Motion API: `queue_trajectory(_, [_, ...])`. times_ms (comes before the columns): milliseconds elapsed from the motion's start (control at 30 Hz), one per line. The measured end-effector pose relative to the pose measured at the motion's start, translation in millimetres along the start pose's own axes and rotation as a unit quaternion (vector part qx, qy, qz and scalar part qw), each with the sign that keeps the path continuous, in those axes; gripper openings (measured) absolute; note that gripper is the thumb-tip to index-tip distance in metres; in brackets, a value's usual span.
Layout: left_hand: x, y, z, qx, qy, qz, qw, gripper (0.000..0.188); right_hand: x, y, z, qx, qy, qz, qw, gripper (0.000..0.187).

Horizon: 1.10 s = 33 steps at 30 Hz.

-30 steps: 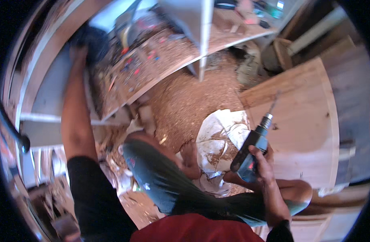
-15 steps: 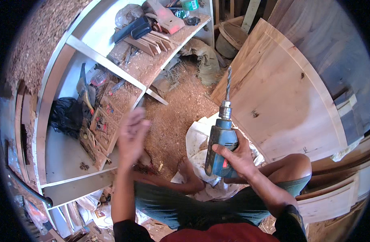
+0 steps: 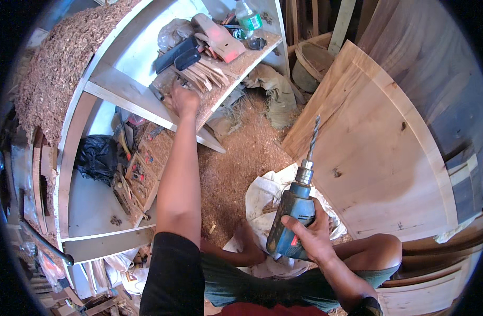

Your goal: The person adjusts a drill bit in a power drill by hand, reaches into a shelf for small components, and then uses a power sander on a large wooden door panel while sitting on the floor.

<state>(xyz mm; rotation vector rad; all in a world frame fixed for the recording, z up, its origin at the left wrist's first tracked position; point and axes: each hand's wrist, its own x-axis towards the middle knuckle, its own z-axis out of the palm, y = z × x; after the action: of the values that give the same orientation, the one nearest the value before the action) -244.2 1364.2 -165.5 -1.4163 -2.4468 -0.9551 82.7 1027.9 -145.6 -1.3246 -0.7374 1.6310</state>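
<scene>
My right hand [image 3: 311, 235] grips a blue-green power drill [image 3: 292, 216], its long twist bit [image 3: 312, 138] pointing up toward the edge of a large wooden panel [image 3: 381, 142]. My left hand [image 3: 183, 100] reaches up to a dusty wooden shelf [image 3: 236, 63] and rests among thin wooden sticks [image 3: 207, 76] and small items there; its fingers are curled, and what they hold is hidden. I am crouched with my knees over a white sack [image 3: 265, 192] on the sawdust floor.
The shelf carries a black case [image 3: 177, 52], a pinkish hand tool [image 3: 218, 36] and a plastic bottle [image 3: 248, 18]. A lower shelf holds a black bag [image 3: 96, 155] and small tools. A crumpled sack [image 3: 276, 92] lies on the sawdust floor.
My left hand has risen from in front of me up to the upper shelf. The drill has stayed upright in my right hand, and the view has tilted upward.
</scene>
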Motion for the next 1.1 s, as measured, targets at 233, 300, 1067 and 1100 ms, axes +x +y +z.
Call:
queue_trajectory(233, [10, 9, -2, 0.210, -0.124, 0.003, 0.970, 0.038, -2, -5, -9, -0.032, 0.013, -0.006, 0.999, 0.056])
queue_trajectory(300, [7, 16, 0, 0.193, -0.140, -0.009, 0.971, 0.037, -2, -5, -12, -0.044, 0.023, -0.008, 0.999, 0.054])
queue_trajectory(1067, [-257, 5, -163, -0.629, -0.295, -0.369, 0.617, 0.024, -47, 9, 0, -0.109, -0.111, -0.116, 0.981, 0.044])
queue_trajectory(1100, [-282, -12, -174, -0.638, -0.330, -0.389, 0.576, 0.022, -56, 9, 8, -0.152, -0.152, -0.142, 0.966, 0.054])
